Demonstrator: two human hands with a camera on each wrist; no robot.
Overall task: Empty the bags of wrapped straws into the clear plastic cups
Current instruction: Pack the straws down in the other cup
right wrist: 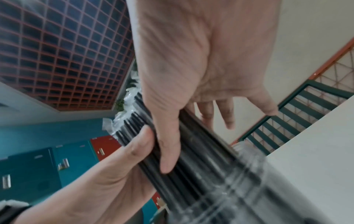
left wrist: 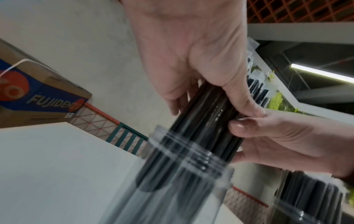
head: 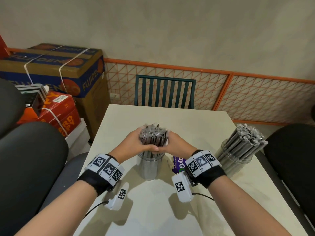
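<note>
Both hands clasp a bundle of wrapped straws standing in a clear cup.

The left hand (head: 134, 142) and right hand (head: 177, 143) curl around the dark straw bundle (head: 153, 136), thumbs meeting in front, its lower ends inside the near cup (head: 150, 167) at mid-table (head: 213, 210). A second cup (head: 233, 160), well apart to the right, is packed with straws (head: 245, 140). Two cups are visible; a purple packet (head: 178, 165) lies behind the right wrist.
</note>
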